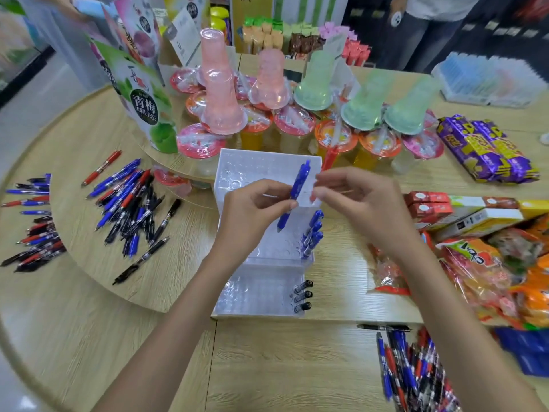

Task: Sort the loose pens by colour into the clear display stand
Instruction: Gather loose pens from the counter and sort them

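**Sorting barely begun**

Head view: the left hand (252, 209) pinches a blue pen (297, 188) over the clear display stand (252, 168). The right hand (356, 200) is beside it with curled fingers, and its grip is unclear. A few blue pens (312, 233) and black pens (301, 294) fill the stand's right edge. Loose piles remain to its left (133, 203) and at the near right (410, 367).

Your left hand (252, 203) pinches a blue plastic click pen (298, 185) over the clear tiered plastic display stand (267, 165); your right hand (356, 200) hovers just beside the pen, fingers curled.

Single head-worn wide-angle view, facing forward and down — close above clear display stand (252, 289)
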